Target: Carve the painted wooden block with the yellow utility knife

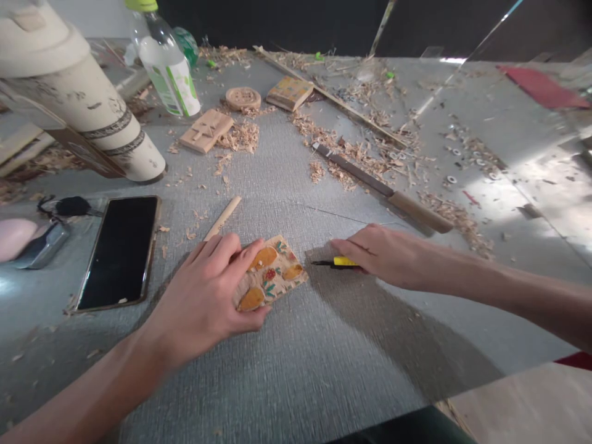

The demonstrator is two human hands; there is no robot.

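Observation:
My left hand (210,290) is closed around a small wooden block (271,274), its fingers along the far edge and its thumb at the near edge. The block's top shows orange oval shapes, green leaves and a red spot; part of it is hidden under the hand. To its right, my right hand (370,253) grips a slim yellow-and-black pen-like tool (342,263). The tool's dark tip points left at the block, a small gap apart from it. Whether it is a marker or a knife I cannot tell. A short wooden stick (224,217) lies just beyond my left hand.
On the left are a phone (121,250), a big cream tumbler (102,111) and a plastic bottle (167,71). Farther back lie carved wooden pieces (206,131), a painted block (290,92) and wood shavings (240,135). A wooden-handled file-like tool (370,179) lies at right.

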